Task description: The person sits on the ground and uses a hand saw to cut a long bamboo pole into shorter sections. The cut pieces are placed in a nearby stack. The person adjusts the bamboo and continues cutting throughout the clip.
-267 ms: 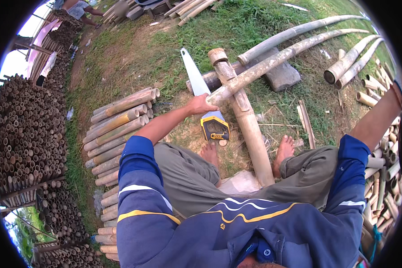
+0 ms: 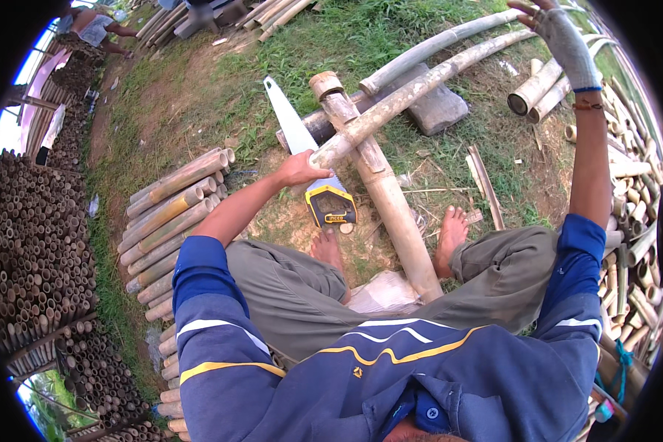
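Note:
My bare left hand is closed around the near end of a long, mottled bamboo pole. The pole lies across a notched bamboo post that slants up from between my feet. Right beside that hand is a handsaw, its pale blade pointing away and its yellow-and-black handle nearest me; no hand holds it. At the upper right my right hand, in a grey work glove, is raised with fingers stretched apart. It is over the far part of the poles; whether it touches one I cannot tell.
Cut bamboo lengths are stacked at my left, beyond them a tall bamboo pile. A second long pole and a stone block lie ahead. Bamboo offcuts are heaped on the right. Another person is at far left.
My right hand has come into view at the upper right, swung up and forward from the right edge. The view has shifted slightly; my left hand stays on the pole's end.

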`<state>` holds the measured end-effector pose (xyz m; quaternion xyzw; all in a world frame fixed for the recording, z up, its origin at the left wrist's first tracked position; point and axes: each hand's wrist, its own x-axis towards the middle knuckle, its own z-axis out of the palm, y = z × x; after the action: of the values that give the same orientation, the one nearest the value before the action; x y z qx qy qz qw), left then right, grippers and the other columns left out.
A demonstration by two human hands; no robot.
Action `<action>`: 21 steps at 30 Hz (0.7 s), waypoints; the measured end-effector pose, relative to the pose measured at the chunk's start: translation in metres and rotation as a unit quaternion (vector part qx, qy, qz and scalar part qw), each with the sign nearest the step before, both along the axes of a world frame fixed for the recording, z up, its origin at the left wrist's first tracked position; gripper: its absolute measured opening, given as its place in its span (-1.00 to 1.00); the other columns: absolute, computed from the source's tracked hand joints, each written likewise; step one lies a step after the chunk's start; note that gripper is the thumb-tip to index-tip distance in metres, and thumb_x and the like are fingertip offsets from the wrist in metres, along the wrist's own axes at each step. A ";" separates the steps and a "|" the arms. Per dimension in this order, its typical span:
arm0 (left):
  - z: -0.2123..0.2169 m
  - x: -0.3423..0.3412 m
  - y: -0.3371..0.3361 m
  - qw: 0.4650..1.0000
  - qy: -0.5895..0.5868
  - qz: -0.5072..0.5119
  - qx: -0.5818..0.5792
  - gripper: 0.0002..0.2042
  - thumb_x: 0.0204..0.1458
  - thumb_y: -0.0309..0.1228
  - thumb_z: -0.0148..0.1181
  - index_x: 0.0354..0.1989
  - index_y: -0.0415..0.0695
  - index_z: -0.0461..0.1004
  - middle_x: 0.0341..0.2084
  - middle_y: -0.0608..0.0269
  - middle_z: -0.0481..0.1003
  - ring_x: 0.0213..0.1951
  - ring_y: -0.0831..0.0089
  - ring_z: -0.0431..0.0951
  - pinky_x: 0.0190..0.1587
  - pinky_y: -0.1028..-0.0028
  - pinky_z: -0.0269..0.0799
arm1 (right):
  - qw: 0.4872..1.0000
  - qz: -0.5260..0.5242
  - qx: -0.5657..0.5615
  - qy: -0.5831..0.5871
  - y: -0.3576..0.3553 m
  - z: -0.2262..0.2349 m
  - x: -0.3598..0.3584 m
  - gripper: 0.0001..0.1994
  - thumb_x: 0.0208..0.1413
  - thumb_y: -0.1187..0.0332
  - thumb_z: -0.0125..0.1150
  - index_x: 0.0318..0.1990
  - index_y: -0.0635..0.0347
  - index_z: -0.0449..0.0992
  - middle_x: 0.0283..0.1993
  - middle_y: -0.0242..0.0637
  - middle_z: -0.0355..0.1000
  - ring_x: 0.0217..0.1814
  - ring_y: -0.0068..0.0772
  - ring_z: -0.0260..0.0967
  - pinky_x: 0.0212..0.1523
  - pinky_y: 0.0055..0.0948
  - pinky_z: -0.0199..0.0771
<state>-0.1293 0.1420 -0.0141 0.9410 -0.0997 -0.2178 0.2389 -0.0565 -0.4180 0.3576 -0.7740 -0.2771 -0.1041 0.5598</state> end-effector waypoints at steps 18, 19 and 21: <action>0.037 -0.056 0.095 0.979 0.178 0.041 -0.088 -0.08 -0.11 0.27 0.54 0.29 -0.19 0.48 0.01 0.10 0.63 0.05 0.30 0.62 0.15 0.28 0.50 | 0.647 -0.338 -0.518 0.445 -0.099 -0.464 -0.233 -0.32 0.19 0.17 0.13 0.46 0.21 0.25 0.44 0.25 0.27 0.44 0.23 0.34 0.38 -0.03 0.41; 0.048 -0.056 0.083 0.977 0.182 0.034 -0.107 -0.10 -0.11 0.29 0.53 0.26 -0.19 0.51 0.01 0.08 0.64 0.06 0.29 0.62 0.16 0.28 0.50 | 0.646 -0.348 -0.512 0.446 -0.105 -0.466 -0.240 -0.32 0.19 0.19 0.13 0.47 0.21 0.24 0.45 0.25 0.26 0.44 0.23 0.34 0.38 -0.04 0.41; 0.028 -0.055 0.096 0.984 0.148 0.044 -0.093 -0.14 -0.11 0.28 0.54 0.19 -0.19 0.55 0.00 0.09 0.64 0.06 0.25 0.62 0.17 0.28 0.51 | 0.664 -0.360 -0.486 0.440 -0.108 -0.480 -0.239 -0.31 0.19 0.23 0.13 0.48 0.21 0.23 0.47 0.23 0.25 0.45 0.23 0.34 0.39 -0.06 0.40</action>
<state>-0.1838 0.2377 0.0143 0.8757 -0.0420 -0.3335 0.3465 -0.2957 -0.5255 -0.1226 -0.9315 0.2904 0.2040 0.0799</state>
